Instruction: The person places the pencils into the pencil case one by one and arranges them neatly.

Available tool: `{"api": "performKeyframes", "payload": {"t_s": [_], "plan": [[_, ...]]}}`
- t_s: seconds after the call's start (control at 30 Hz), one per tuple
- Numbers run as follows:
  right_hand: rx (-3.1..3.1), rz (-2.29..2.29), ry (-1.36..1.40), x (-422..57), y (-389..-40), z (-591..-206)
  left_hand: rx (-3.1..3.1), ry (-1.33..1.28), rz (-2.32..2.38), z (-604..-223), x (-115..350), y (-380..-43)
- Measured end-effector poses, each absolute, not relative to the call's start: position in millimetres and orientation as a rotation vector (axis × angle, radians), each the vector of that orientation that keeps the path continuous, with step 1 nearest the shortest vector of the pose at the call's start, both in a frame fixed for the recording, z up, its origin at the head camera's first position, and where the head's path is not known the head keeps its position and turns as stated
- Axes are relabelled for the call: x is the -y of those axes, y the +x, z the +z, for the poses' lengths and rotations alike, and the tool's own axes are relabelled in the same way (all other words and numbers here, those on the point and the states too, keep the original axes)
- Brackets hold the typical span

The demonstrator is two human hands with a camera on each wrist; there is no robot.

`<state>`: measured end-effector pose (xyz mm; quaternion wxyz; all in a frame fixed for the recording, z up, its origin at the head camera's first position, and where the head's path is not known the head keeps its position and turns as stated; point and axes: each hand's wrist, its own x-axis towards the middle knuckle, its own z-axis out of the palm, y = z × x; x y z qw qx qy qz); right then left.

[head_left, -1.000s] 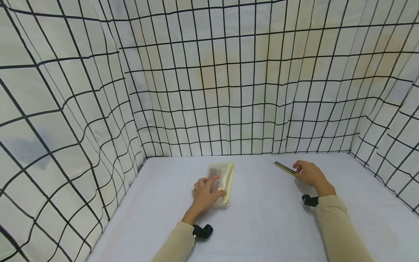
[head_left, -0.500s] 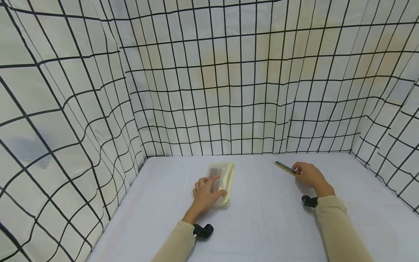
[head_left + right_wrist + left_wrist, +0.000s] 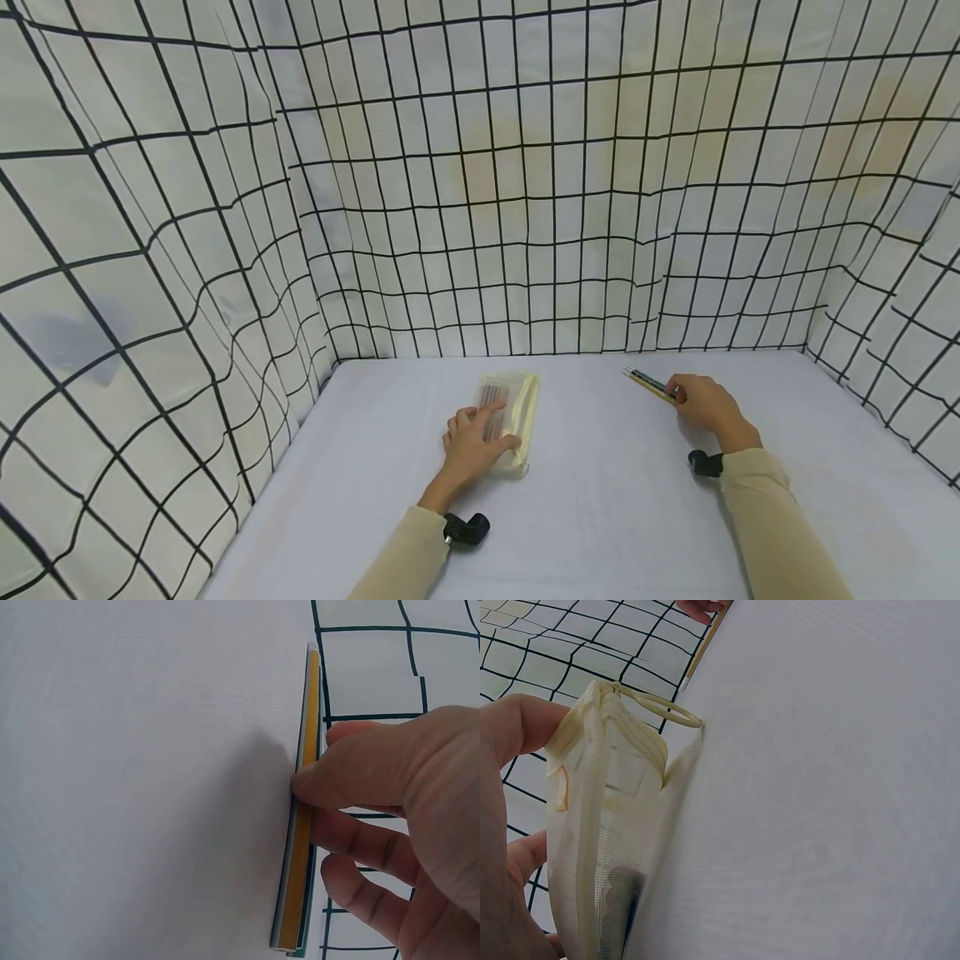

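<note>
A pale yellow mesh pencil case [image 3: 517,417] with a zip and a loop pull [image 3: 667,711] lies on the white table, thin dark sticks showing through its mesh. My left hand [image 3: 472,446] rests on it with fingers spread, the thumb by the zip side. To the right, a small bundle of pencils [image 3: 647,383], one yellow and others dark, lies slanted on the table. My right hand [image 3: 705,404] pinches its near part. In the right wrist view the thumb [image 3: 322,780] presses on the yellow pencil [image 3: 300,862], the other fingers curled behind.
The white tabletop [image 3: 585,517] stretches between and around the hands. White cloth walls with a black grid [image 3: 555,208] enclose the back and both sides. A black camera mount [image 3: 467,529] sits on the left wrist, another mount [image 3: 705,463] on the right.
My right hand has shifted slightly left and downward along the pencils, its fingers coming together on them. The left hand and the pencil case stay in place.
</note>
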<state>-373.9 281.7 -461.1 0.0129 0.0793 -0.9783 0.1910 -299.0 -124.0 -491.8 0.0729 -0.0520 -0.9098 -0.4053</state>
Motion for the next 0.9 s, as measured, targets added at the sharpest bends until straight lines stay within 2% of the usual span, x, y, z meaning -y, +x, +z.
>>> {"api": "performKeyframes", "payload": {"t_s": [0.9], "plan": [[3.143, 0.685, 0.290, -267.4, -366.4, -443.8, 2.733, -0.165, -1.213, -492.3, 123.9, -299.1]]}}
